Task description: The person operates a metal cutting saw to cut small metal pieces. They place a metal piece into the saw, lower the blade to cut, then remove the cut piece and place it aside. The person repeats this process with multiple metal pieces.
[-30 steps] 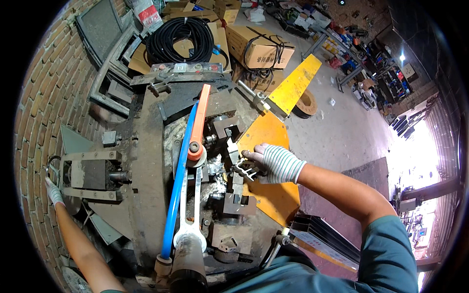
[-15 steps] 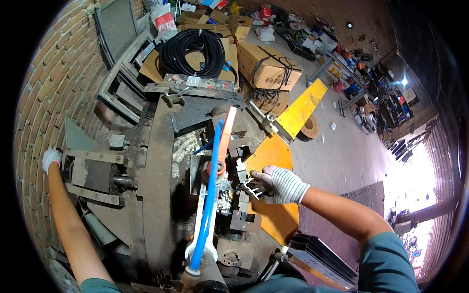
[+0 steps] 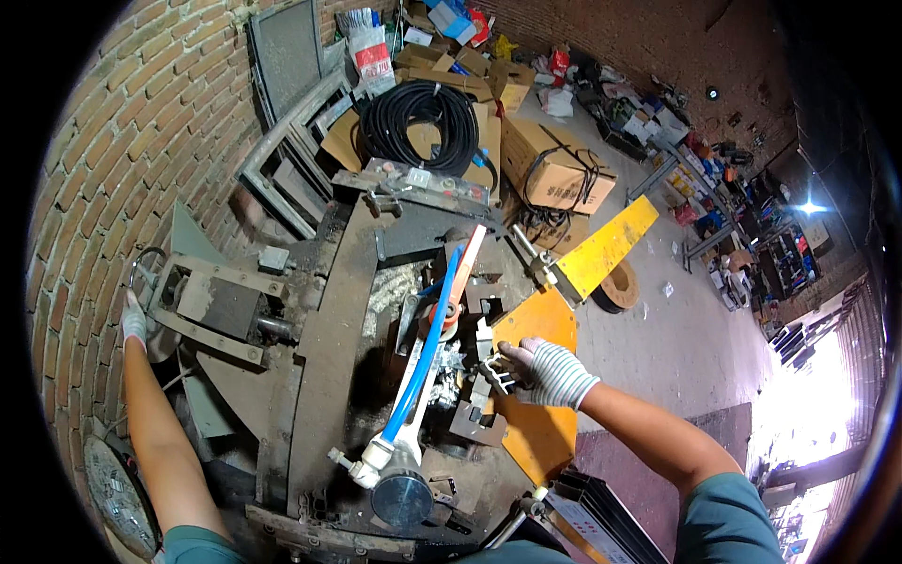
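My right hand (image 3: 556, 373), in a striped white glove, is closed on a short pale metal profile (image 3: 498, 372) with a branched cross-section. It holds the piece against the dark blocks of the machine's fixture (image 3: 479, 421), in front of an orange plate (image 3: 537, 320). My left hand (image 3: 134, 318), also gloved, is at the far left end of the machine, beside a thin curved handle or cable (image 3: 143, 270); its fingers are too small and edge-on to read. Between my arms stands an orange lever (image 3: 467, 265) with a blue hose (image 3: 427, 352) alongside.
A brick wall (image 3: 122, 169) rises close by my left arm. Behind the machine lie a coil of black hose (image 3: 418, 127) and a cardboard box (image 3: 564, 169). A yellow plate (image 3: 609, 246) juts out to the right. Dark stacked panels (image 3: 601, 517) stand near my right side.
The whole view has shifted, so the machine appears farther right and lower. My left hand has moved down, leaving the curved piece above it visible. My right hand still holds the metal profile at the fixture.
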A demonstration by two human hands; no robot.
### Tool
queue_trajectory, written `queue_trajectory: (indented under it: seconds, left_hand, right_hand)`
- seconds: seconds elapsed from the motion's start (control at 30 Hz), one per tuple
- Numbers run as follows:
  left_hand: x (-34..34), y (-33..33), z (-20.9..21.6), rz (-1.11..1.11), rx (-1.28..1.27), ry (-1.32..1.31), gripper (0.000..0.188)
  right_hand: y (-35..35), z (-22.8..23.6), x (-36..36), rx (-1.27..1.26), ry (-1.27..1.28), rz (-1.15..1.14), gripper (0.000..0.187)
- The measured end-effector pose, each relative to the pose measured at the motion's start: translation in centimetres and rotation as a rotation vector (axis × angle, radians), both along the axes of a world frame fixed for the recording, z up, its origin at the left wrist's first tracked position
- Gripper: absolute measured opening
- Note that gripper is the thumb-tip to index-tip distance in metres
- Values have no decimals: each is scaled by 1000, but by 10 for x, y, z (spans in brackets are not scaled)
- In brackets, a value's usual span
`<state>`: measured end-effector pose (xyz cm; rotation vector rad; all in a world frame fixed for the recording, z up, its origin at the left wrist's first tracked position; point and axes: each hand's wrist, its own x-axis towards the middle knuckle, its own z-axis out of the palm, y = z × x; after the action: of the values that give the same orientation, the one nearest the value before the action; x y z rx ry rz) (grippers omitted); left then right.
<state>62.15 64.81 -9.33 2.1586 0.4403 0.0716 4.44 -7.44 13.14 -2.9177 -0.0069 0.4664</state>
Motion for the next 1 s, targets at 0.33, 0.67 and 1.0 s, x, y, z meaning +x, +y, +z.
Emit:
queue_trajectory:
  seconds: [0.33, 0.67, 1.0]
  left_hand:
    - [-68, -16, 21, 102, -728, 169, 96]
    - [-77, -87, 119, 173, 8, 27, 91]
    - [-22, -140, 179, -392, 789, 149, 73]
  right_hand:
    - [1, 4, 2, 7, -79, 57, 82]
    - [0, -16, -4, -29, -148, 53, 81]
    - [-9, -24, -8, -48, -196, 72, 58]
